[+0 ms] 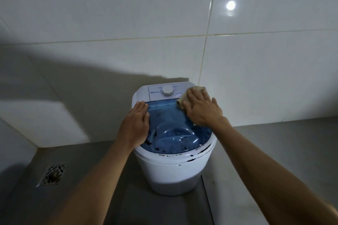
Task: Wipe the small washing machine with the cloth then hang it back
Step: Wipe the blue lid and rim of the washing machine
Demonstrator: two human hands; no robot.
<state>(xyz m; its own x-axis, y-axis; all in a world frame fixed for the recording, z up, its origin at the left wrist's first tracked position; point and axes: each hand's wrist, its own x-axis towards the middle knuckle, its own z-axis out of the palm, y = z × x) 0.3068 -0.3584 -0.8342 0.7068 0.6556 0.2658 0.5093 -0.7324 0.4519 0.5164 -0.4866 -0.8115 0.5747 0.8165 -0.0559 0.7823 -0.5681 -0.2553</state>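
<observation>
Washing machine (173, 153) — small, white, blue translucent lid (173, 126) — stands on the grey floor (109, 197) by the tiled wall. Right hand (201, 109) presses a beige cloth (184, 97) flat on its back right corner, seemingly unclenched; left hand (137, 122) rests open on the lid's left edge.

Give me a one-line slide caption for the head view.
Right hand presses a cloth on the washing machine top by the dial; left hand steadies the lid.

cloth (190, 95) mostly under right hand (201, 111) | panel print (155, 92) seemingly illegible
</observation>
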